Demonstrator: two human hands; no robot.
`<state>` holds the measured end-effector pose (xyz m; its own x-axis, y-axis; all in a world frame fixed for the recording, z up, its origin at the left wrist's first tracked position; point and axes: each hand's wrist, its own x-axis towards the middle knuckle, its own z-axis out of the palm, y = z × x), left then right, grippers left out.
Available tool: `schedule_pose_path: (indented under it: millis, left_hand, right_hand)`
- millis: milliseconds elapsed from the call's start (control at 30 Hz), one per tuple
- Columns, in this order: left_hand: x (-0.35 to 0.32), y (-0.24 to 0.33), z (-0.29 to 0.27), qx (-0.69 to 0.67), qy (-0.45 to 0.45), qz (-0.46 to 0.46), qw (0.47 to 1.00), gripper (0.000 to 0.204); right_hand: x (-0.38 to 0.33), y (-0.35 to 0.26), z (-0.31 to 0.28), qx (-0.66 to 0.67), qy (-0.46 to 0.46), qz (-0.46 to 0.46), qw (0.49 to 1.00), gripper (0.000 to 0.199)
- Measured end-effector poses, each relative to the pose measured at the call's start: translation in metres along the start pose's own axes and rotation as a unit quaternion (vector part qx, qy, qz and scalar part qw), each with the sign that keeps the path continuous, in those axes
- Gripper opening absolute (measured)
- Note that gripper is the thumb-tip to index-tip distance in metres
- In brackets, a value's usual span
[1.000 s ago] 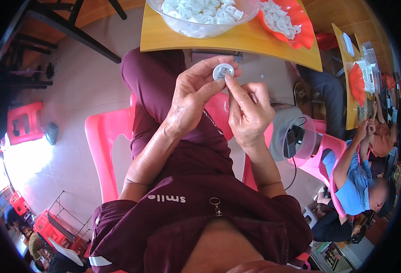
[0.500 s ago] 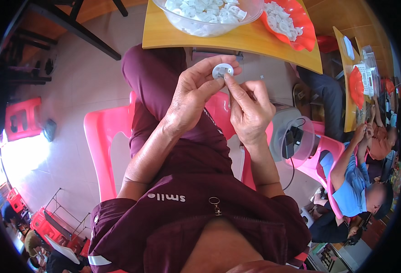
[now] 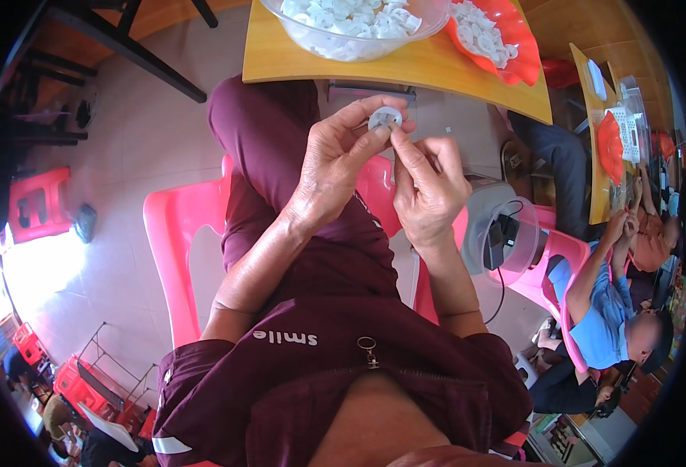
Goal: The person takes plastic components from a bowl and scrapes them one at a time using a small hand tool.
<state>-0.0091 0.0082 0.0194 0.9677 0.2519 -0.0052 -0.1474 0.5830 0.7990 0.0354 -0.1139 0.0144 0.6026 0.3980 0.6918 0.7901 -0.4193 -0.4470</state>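
Observation:
Above my lap, my left hand (image 3: pixel 339 156) pinches a small round white plastic piece (image 3: pixel 384 117) between thumb and fingers. The piece has a raised rim and some shapes inside it, too small to make out. My right hand (image 3: pixel 430 187) is closed beside it, thumb and index fingertip pressed at the lower right edge of the piece. Whether a smaller part sits between those right fingertips is hidden. Beyond my hands, a clear bowl (image 3: pixel 351 48) full of similar white plastic pieces stands on the wooden table.
The yellow wooden table (image 3: pixel 296 70) also bears a wavy red dish (image 3: pixel 523 66) of small white parts. At my right are a clear tub (image 3: pixel 526 261) with a black adapter and cable, and a pink chair (image 3: pixel 565 272) where a person in blue sits. Pink chair parts (image 3: pixel 164 233) flank my legs.
The round white piece has tilted and shifted slightly right in my left fingers. My right fingertips have moved from its face to its lower edge.

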Motion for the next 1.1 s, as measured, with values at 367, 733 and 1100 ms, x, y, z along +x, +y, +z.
schedule_pose_path:
  millis: [367, 733, 1100]
  left_hand:
    - [0.003, -0.008, 0.012, 0.009, 0.056, 0.04, 0.998, 0.025]
    - [0.005, 0.0, 0.004, 0.0, 0.016, -0.01, 1.0, 0.031]
    - [0.004, 0.002, 0.003, 0.02, 0.033, -0.005, 0.999, 0.025]
  right_hand:
    - [-0.001, 0.003, 0.003, -0.027, 0.029, 0.005, 0.999, 0.039]
    - [0.002, 0.008, 0.0, 0.051, -0.003, 0.031, 0.998, 0.035]
    - [0.004, 0.008, -0.001, 0.049, -0.023, 0.017, 0.998, 0.036]
